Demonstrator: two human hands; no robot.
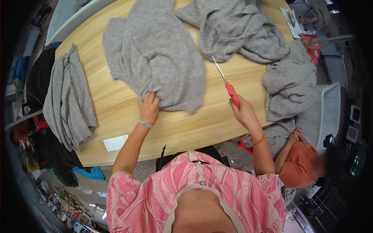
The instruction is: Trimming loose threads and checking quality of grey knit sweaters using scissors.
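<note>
A grey knit sweater (pixel 155 58) lies spread and slightly rumpled across the wooden table in front of me. My left hand (pixel 149 108) is at its near edge, fingers curled onto the knit and gripping it. In my right hand (pixel 245 112), held over the table to the right of the sweater, is a red-handled tool (pixel 232 93) with a long thin metal blade. Its tip points away from me, close to a second heap of grey knitwear (pixel 237 29). Whether the tool is a pair of closed scissors I cannot tell.
More grey knitwear (pixel 289 81) hangs over the table's right edge, and a folded grey knit piece (pixel 70 101) over its left. A white paper slip (pixel 115 143) lies near the front edge of the wooden table (pixel 175 134). Another person (pixel 298 165) in orange sits at right, beside a pale bin (pixel 328 112).
</note>
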